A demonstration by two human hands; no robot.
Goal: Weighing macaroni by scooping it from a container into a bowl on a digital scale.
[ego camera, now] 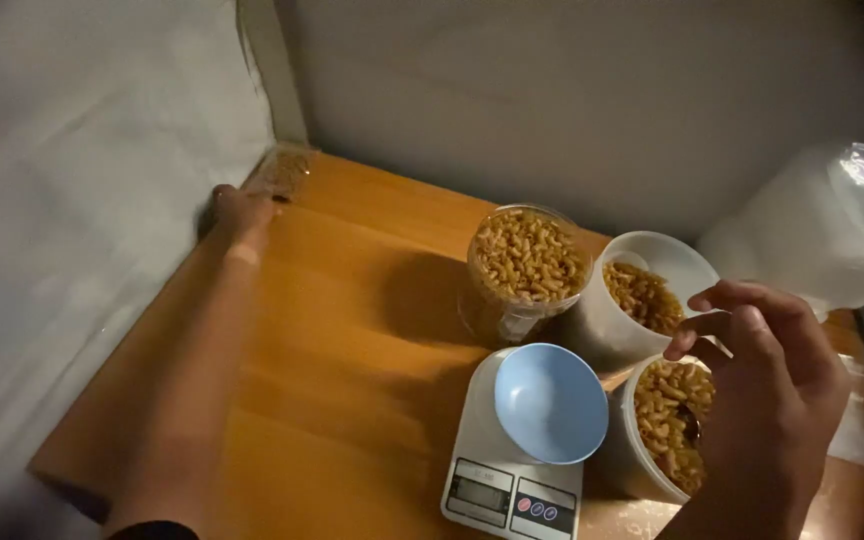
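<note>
The wooden surface (352,330) runs into a pale corner, with a crinkled clear plastic bag (832,235) off at the right edge. Three containers of dry elbow pasta stand close together by the right side: one clear tub (524,275) heaped full, and two white tubs, the farther one (652,290) partly filled and the nearer one (664,425) fuller. Just in front of them sits one white kitchen scale (512,470) with one empty light-blue bowl (550,402) resting on its platform. The left hand (242,215) is stretched far to the back corner, fingers laid on a small clear packet (282,172) of something brownish; whether they have closed on it I cannot tell. The right hand (767,385) hovers over the nearer white tub, fingers loosely curled and holding nothing that I can see. It looks like a fetching step, and lifting that packet would call for a firm pinch first.
</note>
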